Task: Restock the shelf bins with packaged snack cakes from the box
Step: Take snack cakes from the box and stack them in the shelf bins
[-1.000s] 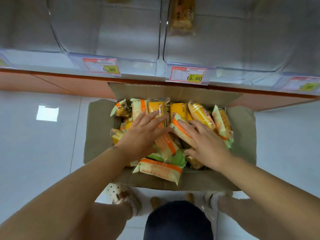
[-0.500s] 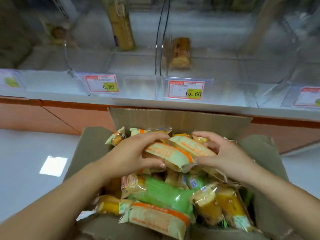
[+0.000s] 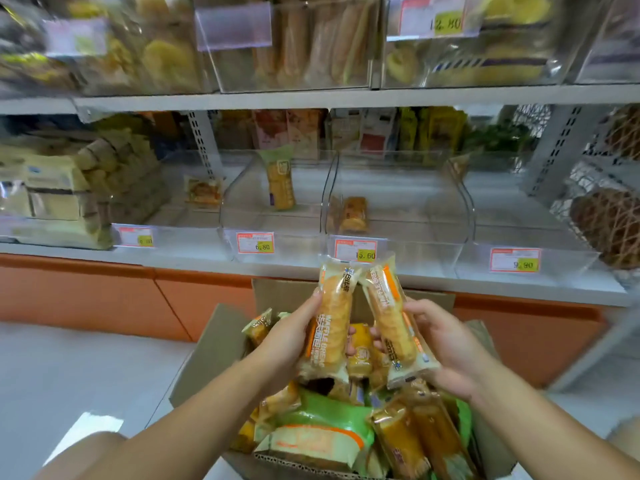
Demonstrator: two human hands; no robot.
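Left hand [image 3: 291,337] grips waffle bread pack [image 3: 333,317] | right hand [image 3: 446,344] grips another [image 3: 393,320] | bins [image 3: 398,237] ahead nearly bare | box [image 3: 214,344] below full

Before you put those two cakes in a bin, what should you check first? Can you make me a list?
1. Left hand grips the left pack: ok.
2. Right hand grips the right pack: ok.
3. Room in the 15.60 bin: ok, only one lone cake inside.
4. The lone cake matches the held packs: cannot tell, too blurred.
5. More packs left in the box: ok.
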